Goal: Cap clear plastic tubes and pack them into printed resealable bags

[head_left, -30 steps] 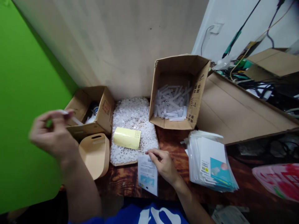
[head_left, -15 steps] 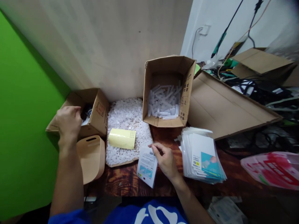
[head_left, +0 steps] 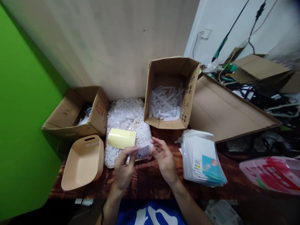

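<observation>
Both hands are over the front edge of a tray of small white plastic pieces (head_left: 126,112). Between them is a small clear plastic packet (head_left: 143,152), tilted so that it looks short and greyish; its print cannot be read now. My left hand (head_left: 125,167) pinches the packet's left end between thumb and fingers. At its right end, my right hand (head_left: 164,159) grips the edge with thumb and fingertips. Close to my left hand, a yellow sticker sheet (head_left: 122,138) lies on the white pieces. To the right of my right hand is a stack of bagged printed cards (head_left: 202,157).
A cardboard box (head_left: 189,103) of translucent tubes (head_left: 166,101) stands behind the hands. On the left are another cardboard box (head_left: 100,111) and a beige plastic bin (head_left: 81,162). A cardboard flap (head_left: 229,107), cables and a pink bag (head_left: 269,175) are at the right.
My left hand has come from the left cardboard box to the packet and taken hold of it. The packet has been raised and tilted, while my right hand still holds it.
</observation>
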### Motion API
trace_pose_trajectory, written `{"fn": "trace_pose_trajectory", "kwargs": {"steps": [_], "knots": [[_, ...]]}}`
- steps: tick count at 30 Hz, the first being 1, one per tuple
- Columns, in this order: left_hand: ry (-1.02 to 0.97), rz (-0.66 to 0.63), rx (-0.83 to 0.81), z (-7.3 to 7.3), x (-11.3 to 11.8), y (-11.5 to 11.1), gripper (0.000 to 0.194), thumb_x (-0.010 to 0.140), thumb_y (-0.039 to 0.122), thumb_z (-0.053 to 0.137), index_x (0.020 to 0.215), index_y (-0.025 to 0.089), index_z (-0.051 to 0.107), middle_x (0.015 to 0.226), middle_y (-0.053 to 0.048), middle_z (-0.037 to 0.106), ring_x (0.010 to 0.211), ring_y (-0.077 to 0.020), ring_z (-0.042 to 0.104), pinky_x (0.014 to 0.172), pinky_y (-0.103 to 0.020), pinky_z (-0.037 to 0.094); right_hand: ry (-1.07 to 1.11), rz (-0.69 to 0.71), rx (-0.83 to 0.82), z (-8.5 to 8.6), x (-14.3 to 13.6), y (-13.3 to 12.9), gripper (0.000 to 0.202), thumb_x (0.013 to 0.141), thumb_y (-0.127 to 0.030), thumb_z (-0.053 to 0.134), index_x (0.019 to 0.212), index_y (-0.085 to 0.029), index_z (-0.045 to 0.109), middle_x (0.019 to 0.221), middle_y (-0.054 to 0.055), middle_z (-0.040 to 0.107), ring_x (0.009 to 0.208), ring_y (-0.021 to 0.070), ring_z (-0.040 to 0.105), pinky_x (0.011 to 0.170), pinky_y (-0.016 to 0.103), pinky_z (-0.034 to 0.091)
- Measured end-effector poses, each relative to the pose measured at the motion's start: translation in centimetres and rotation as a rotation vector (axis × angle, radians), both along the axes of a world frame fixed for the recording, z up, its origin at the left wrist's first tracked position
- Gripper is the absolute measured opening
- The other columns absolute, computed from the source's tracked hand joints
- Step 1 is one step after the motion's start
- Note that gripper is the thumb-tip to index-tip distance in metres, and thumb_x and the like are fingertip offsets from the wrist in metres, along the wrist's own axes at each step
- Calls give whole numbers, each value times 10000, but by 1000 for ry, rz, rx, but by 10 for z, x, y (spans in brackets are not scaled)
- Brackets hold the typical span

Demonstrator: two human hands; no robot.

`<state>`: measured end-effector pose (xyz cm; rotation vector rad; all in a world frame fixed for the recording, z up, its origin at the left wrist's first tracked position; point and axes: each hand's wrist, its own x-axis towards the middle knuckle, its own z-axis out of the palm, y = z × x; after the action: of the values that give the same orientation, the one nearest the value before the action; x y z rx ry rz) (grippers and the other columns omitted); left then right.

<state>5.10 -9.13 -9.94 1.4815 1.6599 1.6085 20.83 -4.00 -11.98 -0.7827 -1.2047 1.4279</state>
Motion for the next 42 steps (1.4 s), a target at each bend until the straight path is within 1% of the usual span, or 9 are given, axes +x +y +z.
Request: {"fn": "trace_pose_trajectory", "kwargs": {"steps": [4, 9, 14, 17, 26, 30, 34, 39, 42], "knots": [[-55, -167, 22, 3, -9, 7, 131, 942, 258, 638, 968, 248, 766, 998, -51, 763, 986, -223, 703, 925, -381, 549, -86, 20, 101, 2, 5, 12, 198, 889, -350, 731, 1052, -238, 745, 1015, 69, 670, 746, 163, 647, 609, 265, 570], [101, -138, 138, -5, -15, 16, 170, 895, 201, 707, 985, 318, 791, 933, -20, 710, 921, -183, 646, 853, -335, 526, -159, -31, 281, 7, 13, 15, 93, 886, -222, 738, 967, -246, 778, 1007, 73, 730, 977, 216, 687, 833, 321, 557], [141, -94, 133, -26, -17, 10, 175, 868, 191, 743, 962, 324, 808, 856, -19, 708, 856, -180, 618, 798, -320, 509, -229, -86, 288, -5, 21, 11, 106, 916, -176, 693, 901, -241, 775, 952, 50, 772, 926, 201, 716, 856, 321, 545], [74, -137, 97, -44, -15, -2, 148, 877, 217, 738, 971, 303, 815, 859, -34, 711, 818, -173, 653, 750, -293, 536, -284, -88, 277, -19, 26, 0, 108, 929, -186, 670, 888, -236, 757, 984, 50, 769, 940, 201, 712, 853, 317, 537], [-92, -217, -90, -77, -7, -56, 158, 799, 146, 801, 909, 258, 815, 1000, -53, 765, 904, -191, 738, 825, -285, 602, -318, -45, 73, -52, 47, -51, 60, 890, -215, 712, 853, -222, 758, 1046, 86, 680, 967, 213, 684, 835, 321, 566], [-215, -156, -238, -85, 1, -76, 98, 770, 160, 825, 828, 237, 805, 1028, -63, 769, 938, -212, 742, 884, -325, 601, -352, -34, -60, -59, 53, -70, 62, 860, -255, 751, 820, -220, 785, 1019, 85, 681, 967, 218, 685, 865, 329, 572], [-240, -27, -277, -86, 13, -88, 37, 760, 202, 828, 779, 221, 802, 1196, -88, 686, 958, -209, 721, 869, -333, 605, -220, -57, -348, -62, 50, -87, 111, 852, -318, 761, 825, -210, 763, 901, 61, 702, 796, 201, 722, 715, 308, 625], [-345, -12, -397, -82, 16, -94, 70, 710, 213, 861, 758, 228, 812, 823, -36, 718, 753, -157, 701, 691, -228, 577, -109, -30, -522, -66, 49, -93, 158, 811, -331, 802, 813, -185, 742, 856, 52, 722, 697, 213, 753, 722, 359, 656], [-421, -42, -471, -80, 13, -95, 38, 724, 212, 845, 742, 214, 812, 771, -42, 739, 723, -159, 699, 678, -221, 564, -95, -35, -539, -70, 51, -92, 171, 778, -326, 830, 789, -181, 740, 852, 51, 731, 709, 229, 764, 713, 365, 663]]}}
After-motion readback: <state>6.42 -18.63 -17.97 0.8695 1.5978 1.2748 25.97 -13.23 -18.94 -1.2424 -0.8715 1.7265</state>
